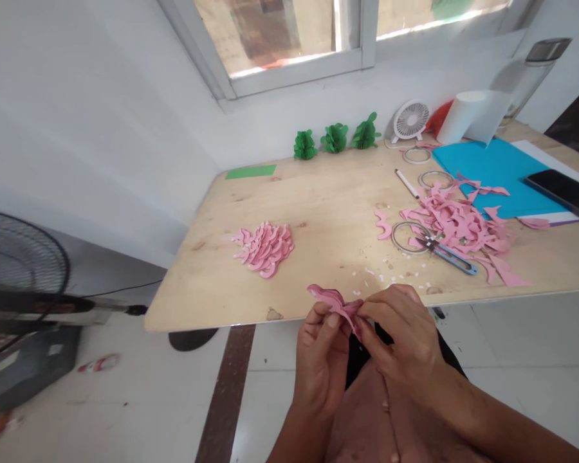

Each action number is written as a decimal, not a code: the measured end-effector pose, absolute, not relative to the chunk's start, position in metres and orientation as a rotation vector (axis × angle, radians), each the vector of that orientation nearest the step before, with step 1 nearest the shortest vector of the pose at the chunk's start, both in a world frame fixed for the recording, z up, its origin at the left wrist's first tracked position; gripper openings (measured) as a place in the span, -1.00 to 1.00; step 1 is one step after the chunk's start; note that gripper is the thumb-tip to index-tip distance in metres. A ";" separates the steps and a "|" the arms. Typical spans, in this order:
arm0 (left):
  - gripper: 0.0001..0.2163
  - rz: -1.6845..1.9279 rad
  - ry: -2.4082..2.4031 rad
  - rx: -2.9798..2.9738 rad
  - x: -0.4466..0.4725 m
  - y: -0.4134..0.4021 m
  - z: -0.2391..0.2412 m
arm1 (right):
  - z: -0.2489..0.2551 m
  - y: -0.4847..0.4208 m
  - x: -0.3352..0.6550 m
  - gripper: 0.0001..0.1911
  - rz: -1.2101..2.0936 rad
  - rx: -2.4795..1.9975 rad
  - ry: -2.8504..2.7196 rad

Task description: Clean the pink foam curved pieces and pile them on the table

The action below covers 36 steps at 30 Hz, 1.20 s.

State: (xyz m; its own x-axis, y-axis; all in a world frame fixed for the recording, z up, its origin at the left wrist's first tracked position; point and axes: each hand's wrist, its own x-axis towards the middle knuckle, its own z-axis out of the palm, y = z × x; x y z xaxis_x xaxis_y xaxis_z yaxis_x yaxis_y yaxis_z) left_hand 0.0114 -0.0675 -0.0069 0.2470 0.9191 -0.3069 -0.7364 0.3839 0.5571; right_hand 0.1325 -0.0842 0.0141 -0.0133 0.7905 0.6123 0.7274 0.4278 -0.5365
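Observation:
Just over the table's front edge, a layered stack of pink paper cutouts [335,299] is held between both hands. My left hand [322,347] pinches it from the left with thumb and fingers. On the other side my right hand [400,328] grips its right edge, fingertips closed on the paper. A pile of cut pink paper pieces [265,247], some with white tips, lies left of the hands on the table. Tiny white paper bits [374,278] are scattered beyond my right hand.
On the wooden table [328,206], pink scraps [463,218], thread snips [448,254], tape rolls [408,238], a marker [407,183], blue paper [487,170] and a phone [564,193] lie right. Green paper shapes [335,138], a small fan [410,121] and a paper roll [460,117] stand behind.

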 end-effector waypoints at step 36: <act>-0.90 1.072 0.645 0.221 0.014 -0.065 -0.004 | 0.007 -0.086 0.137 -0.82 -0.028 -1.296 -1.673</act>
State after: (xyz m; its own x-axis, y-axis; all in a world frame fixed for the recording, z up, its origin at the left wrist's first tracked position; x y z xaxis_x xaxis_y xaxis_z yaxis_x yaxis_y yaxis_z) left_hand 0.0137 -0.0653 -0.0041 0.3171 0.8682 -0.3816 -0.7438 0.4773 0.4679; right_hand 0.1367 -0.0863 0.0067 0.0505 0.7240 0.6880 0.7467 0.4301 -0.5074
